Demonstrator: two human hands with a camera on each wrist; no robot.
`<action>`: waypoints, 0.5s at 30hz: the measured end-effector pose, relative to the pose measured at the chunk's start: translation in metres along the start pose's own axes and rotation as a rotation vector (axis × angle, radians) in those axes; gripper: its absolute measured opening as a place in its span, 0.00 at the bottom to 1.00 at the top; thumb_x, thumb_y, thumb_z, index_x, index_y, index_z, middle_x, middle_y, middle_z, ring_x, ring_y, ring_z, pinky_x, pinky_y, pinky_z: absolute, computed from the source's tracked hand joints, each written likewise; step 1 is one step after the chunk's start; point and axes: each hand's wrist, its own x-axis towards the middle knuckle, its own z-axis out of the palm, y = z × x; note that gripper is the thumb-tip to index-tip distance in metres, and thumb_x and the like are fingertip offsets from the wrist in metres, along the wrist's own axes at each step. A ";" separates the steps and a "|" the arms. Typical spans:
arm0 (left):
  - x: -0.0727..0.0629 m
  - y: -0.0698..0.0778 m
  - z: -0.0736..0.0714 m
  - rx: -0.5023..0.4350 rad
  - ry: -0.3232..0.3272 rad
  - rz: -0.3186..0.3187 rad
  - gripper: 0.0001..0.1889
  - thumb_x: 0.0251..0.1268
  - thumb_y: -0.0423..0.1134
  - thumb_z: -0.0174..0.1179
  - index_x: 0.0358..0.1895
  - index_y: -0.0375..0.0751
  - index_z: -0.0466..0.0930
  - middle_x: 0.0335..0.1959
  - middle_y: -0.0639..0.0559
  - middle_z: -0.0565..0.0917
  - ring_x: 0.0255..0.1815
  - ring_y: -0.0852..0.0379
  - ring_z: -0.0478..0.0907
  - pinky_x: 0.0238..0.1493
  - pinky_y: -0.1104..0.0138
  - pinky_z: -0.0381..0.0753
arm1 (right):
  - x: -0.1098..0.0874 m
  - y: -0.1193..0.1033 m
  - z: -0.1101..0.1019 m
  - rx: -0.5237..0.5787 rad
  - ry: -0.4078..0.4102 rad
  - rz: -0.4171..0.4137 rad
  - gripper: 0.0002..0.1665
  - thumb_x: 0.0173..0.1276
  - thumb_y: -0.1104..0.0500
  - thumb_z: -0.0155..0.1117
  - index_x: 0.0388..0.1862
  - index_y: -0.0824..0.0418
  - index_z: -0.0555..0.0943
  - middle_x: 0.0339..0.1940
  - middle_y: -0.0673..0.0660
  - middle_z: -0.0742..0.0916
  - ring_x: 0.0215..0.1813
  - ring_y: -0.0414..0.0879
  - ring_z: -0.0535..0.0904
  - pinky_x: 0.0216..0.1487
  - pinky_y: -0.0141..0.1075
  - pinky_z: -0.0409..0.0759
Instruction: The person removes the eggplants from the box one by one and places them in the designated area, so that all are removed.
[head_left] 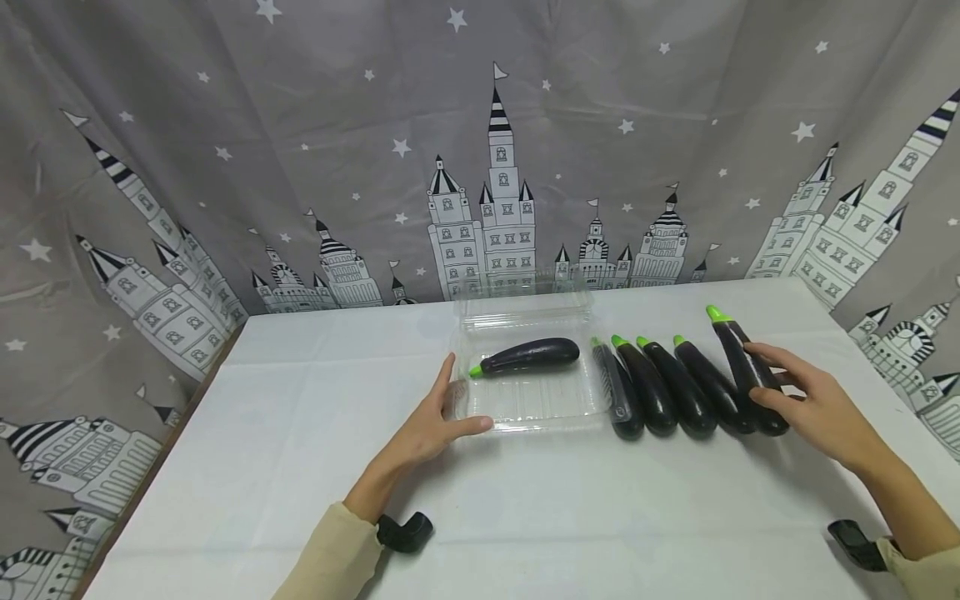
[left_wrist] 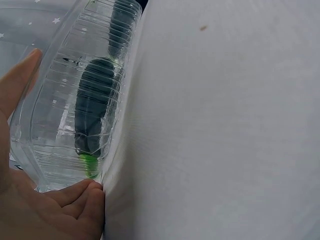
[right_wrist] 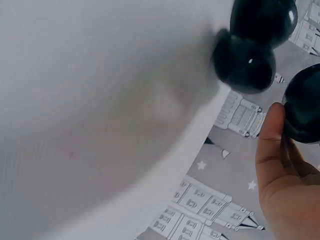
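A clear plastic clamshell box (head_left: 517, 408) lies open on the table, lid raised at the back. Inside it one dark eggplant (head_left: 536, 354) lies crosswise, its green stem pointing left. My left hand (head_left: 431, 425) spreads around the box's front left corner, thumb along the front and fingers along the left side. In the left wrist view, fingertips (left_wrist: 92, 187) touch low on the box's ribbed wall (left_wrist: 60, 100). My right hand (head_left: 817, 408) holds another eggplant (head_left: 738, 358) between thumb and fingers, its green stem pointing away. In the right wrist view this eggplant (right_wrist: 305, 107) is apart from its neighbours.
Several more eggplants (head_left: 678, 392) lie side by side right of the box, stems toward the back. The leftmost overlaps the box's right edge in the head view. A white cloth (head_left: 247, 467) covers the table, and a grey castle-print curtain (head_left: 345, 125) hangs behind.
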 end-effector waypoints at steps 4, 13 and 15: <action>0.000 0.000 0.000 -0.004 -0.003 0.004 0.61 0.53 0.56 0.73 0.81 0.59 0.33 0.79 0.38 0.45 0.79 0.41 0.39 0.72 0.41 0.42 | 0.000 0.007 -0.004 0.006 -0.004 0.019 0.33 0.69 0.61 0.62 0.72 0.63 0.67 0.63 0.73 0.75 0.45 0.21 0.68 0.33 0.30 0.77; -0.002 0.003 0.000 -0.001 -0.005 0.010 0.62 0.53 0.57 0.72 0.81 0.57 0.32 0.80 0.39 0.43 0.79 0.41 0.38 0.73 0.42 0.41 | 0.001 0.020 -0.004 -0.040 -0.022 0.036 0.33 0.70 0.61 0.63 0.71 0.67 0.67 0.64 0.76 0.74 0.52 0.40 0.75 0.37 0.26 0.73; -0.002 0.003 -0.001 0.000 -0.003 0.008 0.62 0.54 0.56 0.72 0.81 0.57 0.32 0.80 0.40 0.42 0.79 0.41 0.38 0.73 0.42 0.41 | 0.001 0.022 -0.003 -0.052 -0.042 0.044 0.33 0.70 0.61 0.62 0.71 0.69 0.67 0.65 0.77 0.72 0.55 0.58 0.76 0.39 0.33 0.76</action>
